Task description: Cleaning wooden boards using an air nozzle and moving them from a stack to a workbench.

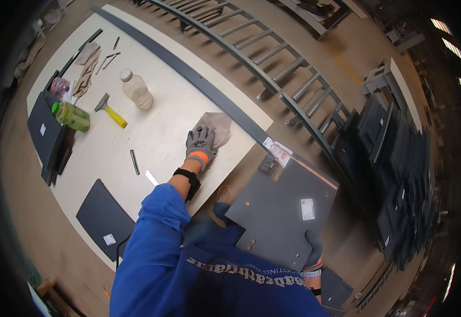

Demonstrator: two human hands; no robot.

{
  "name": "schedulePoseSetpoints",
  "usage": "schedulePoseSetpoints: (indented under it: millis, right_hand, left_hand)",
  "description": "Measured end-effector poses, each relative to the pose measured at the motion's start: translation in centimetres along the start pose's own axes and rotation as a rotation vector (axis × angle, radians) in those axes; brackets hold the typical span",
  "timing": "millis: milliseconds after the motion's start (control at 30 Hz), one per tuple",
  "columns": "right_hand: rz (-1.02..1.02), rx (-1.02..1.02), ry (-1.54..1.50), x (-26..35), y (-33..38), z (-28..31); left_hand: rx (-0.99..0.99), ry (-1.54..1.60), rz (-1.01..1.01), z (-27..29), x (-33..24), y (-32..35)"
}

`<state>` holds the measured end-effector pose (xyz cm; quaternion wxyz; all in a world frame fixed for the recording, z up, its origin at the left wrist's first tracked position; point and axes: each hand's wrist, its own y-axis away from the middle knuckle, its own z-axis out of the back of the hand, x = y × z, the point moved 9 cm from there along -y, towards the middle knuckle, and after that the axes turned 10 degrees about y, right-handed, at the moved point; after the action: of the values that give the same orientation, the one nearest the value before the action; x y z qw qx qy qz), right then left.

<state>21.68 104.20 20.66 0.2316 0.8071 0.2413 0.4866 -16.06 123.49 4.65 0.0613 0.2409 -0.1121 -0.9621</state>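
Dark grey, the panel (pixel 278 211) stands tilted at your right side, just beyond the near corner of the pale table (pixel 162 129); whether its upper corner touches the table or the dark strip (pixel 188 68) lying along the table's far edge, you cannot tell from this view. Your right hand (pixel 313 249) is closed on the panel's lower edge, thumb on the face and the other fingers hidden behind. Your left hand (pixel 201 141) lies palm down over the near side of the brown cloth (pixel 221 127); its fingers reach forward, but you cannot tell whether they pinch the fabric or only rest on it. To work well here, let the right hand bear the panel's weight, with the thumb clear of the white label (pixel 307 209) and of the small copper-coloured spots on the face. A one-handed hold low on such a broad sheet probably lets it swing, so brace it lightly against your body and mind the corner near the table. With the left hand, gather the cloth into a firm pad before you lift or press it, so no loose fold trails. The yellow-handled scraper (pixel 115 117) and the bottle (pixel 136 94) stand well apart from that hand, so your elbow should have room.
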Motion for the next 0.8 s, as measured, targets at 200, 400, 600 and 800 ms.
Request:
schedulePoseSetpoints:
  millis: [200, 400, 600, 800]
  right_hand:
    - [-0.201, 0.147, 0.058, 1.1, -7.7, -5.6]
    - [-0.263, 0.512, 0.432, -1.9, -13.4, -13.7]
    - [0.173, 0.772, 0.863, -6.9, -18.9, -19.0]
    - [-0.509, 0.576, 0.324, -14.1, -24.1, -21.5]
  left_hand:
    - [-0.409, 0.095, 0.105, 1.9, 8.8, 12.9]
    - [-0.261, 0.043, 0.491, 1.9, 16.2, 23.0]
    - [-0.204, 0.061, 0.702, 2.5, 17.3, 26.6]
    - [-0.161, 0.089, 0.761, 2.1, 19.2, 31.2]
